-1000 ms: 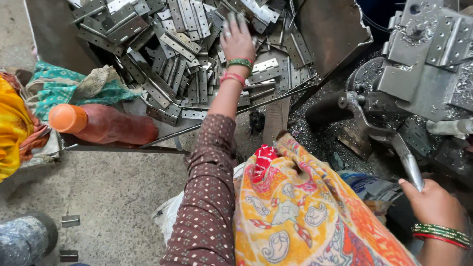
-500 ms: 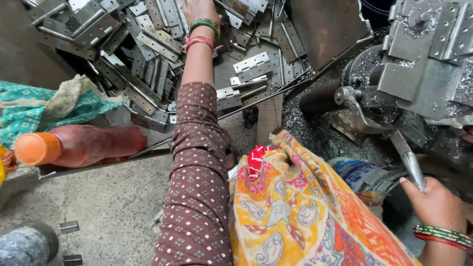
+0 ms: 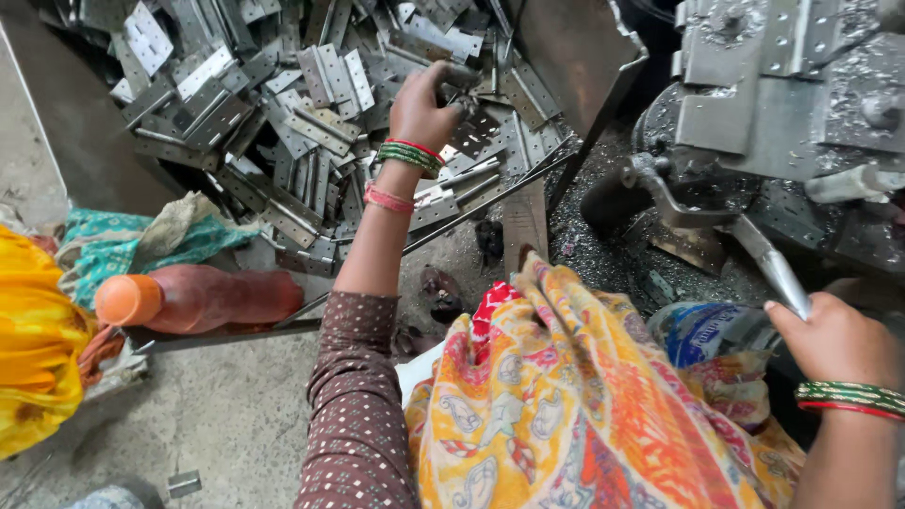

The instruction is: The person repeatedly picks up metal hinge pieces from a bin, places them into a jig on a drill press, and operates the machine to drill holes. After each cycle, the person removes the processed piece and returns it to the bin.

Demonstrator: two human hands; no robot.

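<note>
**Left hand in the hinge pile, right hand on the lever**

The left hand [image 3: 424, 108] reaches forward into the heap of metal hinges [image 3: 283, 123], fingers curled shut around one grey piece at the pile's far side. The hinges are flat, dull, perforated plates, lying every way. The right hand [image 3: 834, 339] grips the shiny lever handle [image 3: 768, 264] of the steel press [image 3: 782, 94], which slants up-left toward the machine.

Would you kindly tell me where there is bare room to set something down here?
Bare concrete floor lies below the orange-capped bottle, left of the patterned sleeve. The tray of metal hinges, where the left hand reaches, is crowded, as is the machine by the right hand.
</note>
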